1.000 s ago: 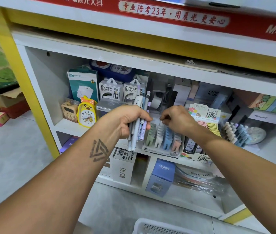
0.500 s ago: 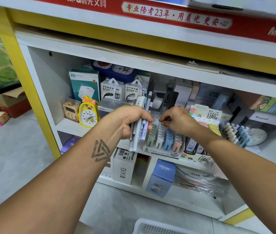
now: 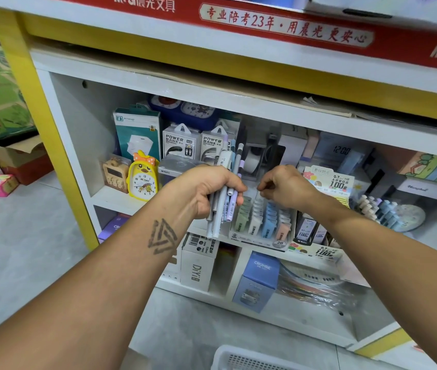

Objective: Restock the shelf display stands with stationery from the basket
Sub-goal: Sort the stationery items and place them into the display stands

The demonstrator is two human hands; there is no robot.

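The shelf frame is white with yellow edging; the banner across the top of the frame is red with cream lettering; the pens at the centre are pale grey, white, light blue and lilac; the display stand just right of them holds rows in sage green, white, sky blue and peach; the clock at centre left is yellow with an orange spotted bow; the basket at the bottom edge is white; the left forearm bears a dark triangular tattoo.
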